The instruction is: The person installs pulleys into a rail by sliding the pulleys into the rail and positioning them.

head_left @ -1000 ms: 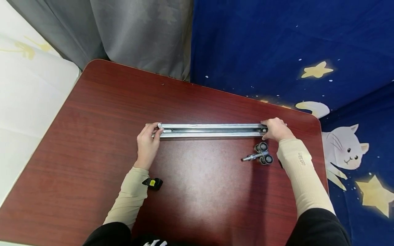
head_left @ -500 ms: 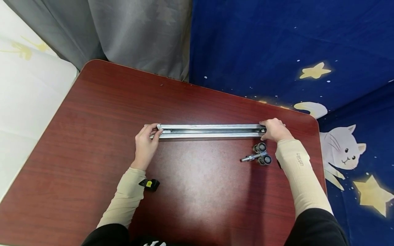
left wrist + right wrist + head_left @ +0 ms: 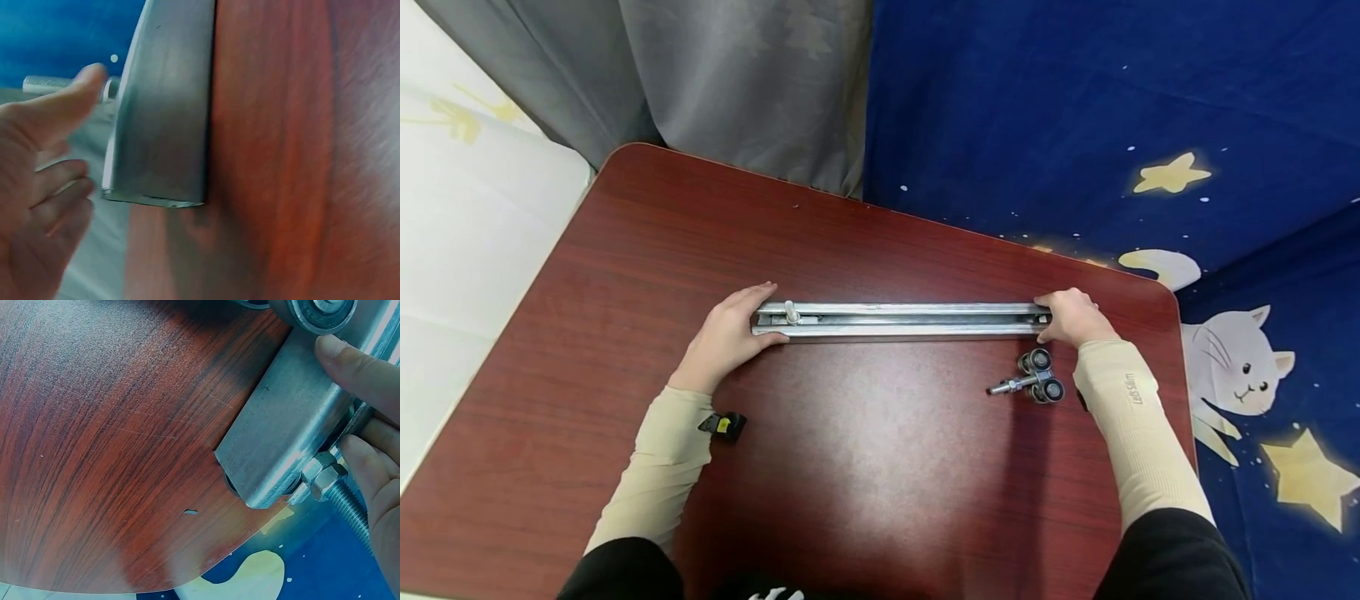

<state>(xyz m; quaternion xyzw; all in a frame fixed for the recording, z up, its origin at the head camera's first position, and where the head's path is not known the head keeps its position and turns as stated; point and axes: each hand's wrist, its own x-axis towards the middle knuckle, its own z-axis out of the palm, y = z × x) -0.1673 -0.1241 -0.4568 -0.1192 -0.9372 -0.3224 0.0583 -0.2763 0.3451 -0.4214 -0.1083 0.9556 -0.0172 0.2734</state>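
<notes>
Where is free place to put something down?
The table is bare left of the left hand, and nearside of the rail between left sleeve and roller trolley. Crowded: the rail's right end, near right hand and trolley.

Passable near and far, barred across the middle.
Passable at the lower centre of the head view, over the table [image 3: 865, 433], and again at upper left beyond the metal rail [image 3: 917, 307]. Barred across the centre by that rail, with the left hand [image 3: 722, 337] spanning one end and the right hand [image 3: 1072, 317] gripping the other. Obstructed at left centre by a protruding stud [image 3: 792, 312]; narrowed at right centre by a wheeled roller [image 3: 1040, 377].
</notes>
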